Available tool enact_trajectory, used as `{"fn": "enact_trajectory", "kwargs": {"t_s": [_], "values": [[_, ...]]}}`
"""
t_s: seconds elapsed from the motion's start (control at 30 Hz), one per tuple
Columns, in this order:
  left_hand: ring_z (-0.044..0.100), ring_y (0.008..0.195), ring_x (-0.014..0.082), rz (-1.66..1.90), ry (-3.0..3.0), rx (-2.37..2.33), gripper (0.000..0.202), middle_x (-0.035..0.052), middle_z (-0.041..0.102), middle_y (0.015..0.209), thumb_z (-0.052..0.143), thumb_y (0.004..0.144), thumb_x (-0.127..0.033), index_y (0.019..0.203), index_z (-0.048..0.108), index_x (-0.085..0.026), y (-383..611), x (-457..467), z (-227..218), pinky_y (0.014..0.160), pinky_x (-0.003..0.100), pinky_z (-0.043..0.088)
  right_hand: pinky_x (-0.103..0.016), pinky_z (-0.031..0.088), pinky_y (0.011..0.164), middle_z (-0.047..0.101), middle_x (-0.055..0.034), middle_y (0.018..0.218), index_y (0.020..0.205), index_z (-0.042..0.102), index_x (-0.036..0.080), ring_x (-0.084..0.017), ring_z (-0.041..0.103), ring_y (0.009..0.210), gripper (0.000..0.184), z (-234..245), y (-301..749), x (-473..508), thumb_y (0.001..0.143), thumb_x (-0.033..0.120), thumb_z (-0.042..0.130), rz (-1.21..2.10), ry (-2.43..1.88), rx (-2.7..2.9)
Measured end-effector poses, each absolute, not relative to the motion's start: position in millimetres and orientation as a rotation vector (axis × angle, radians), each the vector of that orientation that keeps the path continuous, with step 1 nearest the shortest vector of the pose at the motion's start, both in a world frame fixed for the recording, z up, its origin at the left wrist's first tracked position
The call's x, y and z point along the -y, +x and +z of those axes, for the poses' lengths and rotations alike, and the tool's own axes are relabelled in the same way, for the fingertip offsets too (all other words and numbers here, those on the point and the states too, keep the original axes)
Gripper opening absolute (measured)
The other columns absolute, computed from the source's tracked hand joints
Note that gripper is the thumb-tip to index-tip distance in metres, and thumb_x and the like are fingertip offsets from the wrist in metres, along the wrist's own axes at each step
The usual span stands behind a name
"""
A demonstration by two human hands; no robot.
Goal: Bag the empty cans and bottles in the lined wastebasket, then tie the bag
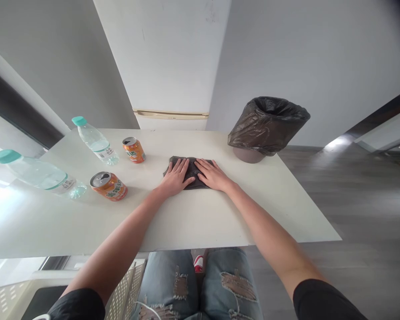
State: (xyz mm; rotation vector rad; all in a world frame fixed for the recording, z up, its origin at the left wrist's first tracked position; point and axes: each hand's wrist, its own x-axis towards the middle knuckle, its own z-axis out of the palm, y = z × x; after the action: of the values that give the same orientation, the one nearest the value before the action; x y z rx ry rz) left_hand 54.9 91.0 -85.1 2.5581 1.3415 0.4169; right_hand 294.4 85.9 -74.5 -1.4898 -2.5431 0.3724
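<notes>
A small dark grey folded cloth or bag (pixel 192 168) lies on the white table (pixel 193 213), near its middle. My left hand (pixel 176 177) rests flat on the left half of it, fingers stretched out and slightly apart. My right hand (pixel 212 174) lies flat on the right half, fingers also spread. The two hands sit side by side, nearly touching, and cover most of the dark piece. Neither hand grips anything.
Two orange drink cans (pixel 134 150) (pixel 108 186) and two clear water bottles with teal caps (pixel 94 140) (pixel 36 173) stand at the table's left. A bin lined with a dark bag (pixel 268 126) stands at the back right. A white perforated basket (pixel 6 295) sits below left.
</notes>
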Motion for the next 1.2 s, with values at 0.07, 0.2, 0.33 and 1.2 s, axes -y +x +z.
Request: {"fn": "enact_trajectory", "kwargs": {"t_s": [0.07,0.2,0.33,1.2], "values": [[0.024,0.164,0.0371,0.524,2.586,-1.338,0.077,0.0159,0.035,0.174,0.044,0.107,-0.06,0.169,0.032,-0.017,55,-90,-78,0.133,0.062,0.014,-0.062,0.012,0.134,0.023,-0.0081,0.179,0.172,0.029,0.024,-0.029,0.02,0.167,0.065,-74,296,-87,0.11,0.045,0.032,0.399,-1.476,2.522],[0.051,0.142,0.0331,0.706,2.662,-1.247,0.048,0.0138,0.057,0.152,0.057,0.103,-0.05,0.141,0.066,-0.023,53,-87,-65,0.125,0.052,0.034,-0.066,0.015,0.132,0.027,-0.0082,0.178,0.168,0.037,0.025,-0.031,0.024,0.165,0.061,-67,308,-90,0.11,0.043,0.033,0.398,-1.415,2.376],[0.061,0.122,0.0311,0.601,2.723,-1.028,0.044,0.0103,0.068,0.133,0.068,0.096,-0.056,0.127,0.074,-0.027,52,-85,-63,0.112,0.051,0.043,-0.05,0.041,0.121,0.066,-0.0118,0.146,0.138,0.07,0.021,-0.029,0.057,0.138,0.045,-59,328,-94,0.108,0.036,0.04,0.287,-1.271,2.154],[0.071,0.101,0.0227,1.03,1.946,-1.068,0.031,0.0083,0.075,0.112,0.051,0.089,-0.023,0.116,0.067,-0.018,42,-105,-72,0.088,0.034,0.059,-0.055,0.037,0.124,0.046,-0.0062,0.162,0.168,0.036,0.039,-0.033,0.04,0.146,0.077,-61,343,-90,0.097,0.032,0.063,0.5,-1.211,2.335]]}}
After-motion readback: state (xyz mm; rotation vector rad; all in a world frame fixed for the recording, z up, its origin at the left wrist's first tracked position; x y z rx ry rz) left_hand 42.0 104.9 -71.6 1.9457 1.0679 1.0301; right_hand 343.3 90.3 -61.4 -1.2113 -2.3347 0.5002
